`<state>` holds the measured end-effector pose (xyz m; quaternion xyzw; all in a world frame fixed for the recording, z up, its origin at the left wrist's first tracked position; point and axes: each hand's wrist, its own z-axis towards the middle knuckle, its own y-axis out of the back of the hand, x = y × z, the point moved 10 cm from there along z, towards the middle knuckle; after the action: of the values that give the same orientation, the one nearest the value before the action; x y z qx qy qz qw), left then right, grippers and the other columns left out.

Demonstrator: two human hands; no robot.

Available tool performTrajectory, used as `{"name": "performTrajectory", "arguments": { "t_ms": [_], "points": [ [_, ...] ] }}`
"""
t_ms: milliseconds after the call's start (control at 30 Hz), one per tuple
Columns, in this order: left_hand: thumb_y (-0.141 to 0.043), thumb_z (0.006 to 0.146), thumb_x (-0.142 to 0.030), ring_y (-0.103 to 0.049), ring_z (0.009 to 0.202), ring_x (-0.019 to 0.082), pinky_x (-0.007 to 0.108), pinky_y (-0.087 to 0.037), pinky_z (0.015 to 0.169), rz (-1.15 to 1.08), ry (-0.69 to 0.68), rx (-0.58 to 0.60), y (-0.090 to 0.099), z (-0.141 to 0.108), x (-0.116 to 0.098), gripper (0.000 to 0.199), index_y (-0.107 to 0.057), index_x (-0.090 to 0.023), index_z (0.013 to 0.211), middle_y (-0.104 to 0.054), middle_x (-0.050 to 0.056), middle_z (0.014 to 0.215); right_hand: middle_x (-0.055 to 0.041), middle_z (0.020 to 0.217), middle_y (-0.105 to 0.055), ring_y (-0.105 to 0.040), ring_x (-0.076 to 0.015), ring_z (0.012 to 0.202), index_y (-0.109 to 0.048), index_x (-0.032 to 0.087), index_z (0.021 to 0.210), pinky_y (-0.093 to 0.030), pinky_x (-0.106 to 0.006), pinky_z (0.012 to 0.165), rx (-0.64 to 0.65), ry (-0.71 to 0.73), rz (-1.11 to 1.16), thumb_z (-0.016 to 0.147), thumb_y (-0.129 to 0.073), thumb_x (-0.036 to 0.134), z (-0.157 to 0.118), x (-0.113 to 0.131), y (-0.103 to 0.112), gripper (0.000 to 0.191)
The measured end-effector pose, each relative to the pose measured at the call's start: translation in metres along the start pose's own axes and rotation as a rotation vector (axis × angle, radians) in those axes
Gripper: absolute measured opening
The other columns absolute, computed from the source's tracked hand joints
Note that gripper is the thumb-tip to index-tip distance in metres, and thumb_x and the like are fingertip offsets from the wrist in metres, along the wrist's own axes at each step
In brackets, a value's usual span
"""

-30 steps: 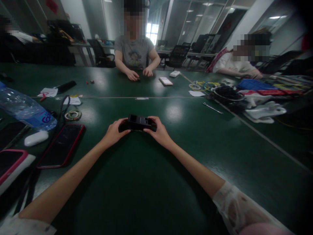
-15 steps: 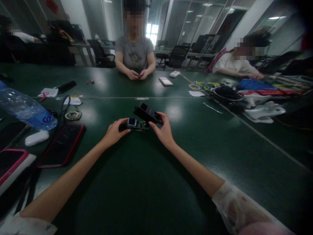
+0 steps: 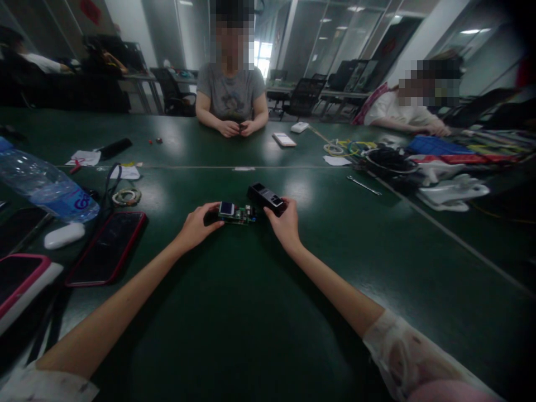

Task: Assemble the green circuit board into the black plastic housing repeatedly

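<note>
My left hand (image 3: pixel 198 226) pinches the left end of a green circuit board (image 3: pixel 240 215) between thumb and fingers. A small square screen (image 3: pixel 226 209) sits on the board's left part, with electronic parts to its right. My right hand (image 3: pixel 283 222) grips the near right end of a black plastic casing (image 3: pixel 265 195), which has a window-like cutout and lies slanted beyond and right of the board. The casing and the board are apart. Whether the casing rests on the table is hard to tell.
On the left lie a red-edged phone (image 3: pixel 106 249), a white earbud case (image 3: pixel 64 236), a bracelet (image 3: pixel 126 196) and a water bottle (image 3: pixel 50 184). A wrench (image 3: pixel 363 185) and piled cables (image 3: pixel 389 159) are at right. A person (image 3: pixel 231 95) sits opposite on the green table (image 3: pixel 234 312).
My right hand has moved the black casing right and slightly down, off from over the board. More of the board's right part shows. My left hand has stayed in place.
</note>
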<state>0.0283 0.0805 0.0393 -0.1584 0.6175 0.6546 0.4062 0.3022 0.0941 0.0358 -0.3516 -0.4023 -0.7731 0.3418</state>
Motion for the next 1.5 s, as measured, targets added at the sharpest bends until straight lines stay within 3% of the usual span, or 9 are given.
{"name": "performTrajectory", "arguments": {
  "t_ms": [167, 367, 867, 1033, 1267, 1367, 1500],
  "points": [
    [-0.064, 0.087, -0.037, -0.055, 0.125, 0.029, 0.055, -0.041, 0.105, 0.005, -0.007, -0.009, 0.000, -0.001, 0.000, 0.055, -0.046, -0.026, 0.137, -0.058, 0.010, 0.134, -0.0151, 0.117, -0.056, -0.054, -0.0304, 0.111, -0.046, 0.018, 0.119, -0.045, -0.054, 0.097, 0.017, 0.017, -0.048, 0.077, -0.069, 0.034, -0.001, 0.005, 0.001, 0.051],
    [-0.064, 0.086, -0.037, -0.055, 0.125, 0.030, 0.056, -0.042, 0.105, -0.006, 0.007, -0.009, 0.000, 0.000, 0.002, 0.055, -0.047, -0.025, 0.137, -0.057, 0.010, 0.136, -0.0169, 0.122, -0.050, -0.046, -0.0350, 0.118, -0.041, 0.017, 0.130, -0.036, -0.062, 0.103, -0.050, 0.044, -0.093, 0.078, -0.068, 0.042, -0.004, 0.015, 0.011, 0.063],
    [-0.064, 0.087, -0.039, -0.055, 0.124, 0.028, 0.054, -0.043, 0.104, 0.009, -0.013, -0.019, 0.000, 0.000, 0.002, 0.053, -0.048, -0.026, 0.135, -0.059, 0.009, 0.134, -0.0163, 0.125, -0.050, -0.046, -0.0353, 0.117, -0.044, 0.020, 0.128, -0.039, -0.063, 0.099, -0.034, 0.043, -0.134, 0.077, -0.071, 0.031, -0.004, 0.009, 0.007, 0.059],
    [-0.063, 0.087, -0.039, -0.055, 0.124, 0.029, 0.053, -0.043, 0.104, 0.022, -0.013, -0.016, 0.001, 0.000, -0.001, 0.052, -0.050, -0.025, 0.134, -0.059, 0.010, 0.133, -0.0148, 0.119, -0.055, -0.050, -0.0329, 0.112, -0.048, 0.019, 0.123, -0.043, -0.058, 0.097, -0.005, 0.074, -0.138, 0.078, -0.068, 0.025, -0.003, 0.009, 0.004, 0.049],
    [-0.062, 0.087, -0.040, -0.055, 0.124, 0.030, 0.055, -0.044, 0.102, 0.020, 0.012, -0.009, 0.001, -0.002, 0.000, 0.051, -0.050, -0.026, 0.134, -0.058, 0.009, 0.134, -0.0141, 0.117, -0.059, -0.057, -0.0297, 0.108, -0.050, 0.019, 0.119, -0.047, -0.056, 0.096, -0.017, 0.012, -0.010, 0.080, -0.068, 0.031, -0.001, 0.004, 0.004, 0.046],
    [-0.063, 0.087, -0.039, -0.055, 0.123, 0.029, 0.052, -0.045, 0.103, 0.024, 0.002, -0.009, 0.001, -0.001, 0.000, 0.051, -0.050, -0.024, 0.134, -0.059, 0.010, 0.133, -0.0144, 0.121, -0.059, -0.060, -0.0267, 0.108, -0.046, 0.019, 0.125, -0.051, -0.049, 0.095, 0.013, 0.017, 0.124, 0.084, -0.066, 0.039, -0.003, 0.014, 0.002, 0.050],
    [-0.064, 0.086, -0.038, -0.057, 0.121, 0.028, 0.052, -0.045, 0.103, 0.033, -0.028, -0.028, 0.001, 0.001, 0.000, 0.052, -0.050, -0.024, 0.134, -0.061, 0.009, 0.131, -0.0125, 0.126, -0.056, -0.059, -0.0247, 0.113, -0.044, 0.023, 0.129, -0.052, -0.044, 0.097, 0.080, 0.168, 0.159, 0.087, -0.064, 0.042, -0.011, 0.046, 0.000, 0.051]
  ]
}}
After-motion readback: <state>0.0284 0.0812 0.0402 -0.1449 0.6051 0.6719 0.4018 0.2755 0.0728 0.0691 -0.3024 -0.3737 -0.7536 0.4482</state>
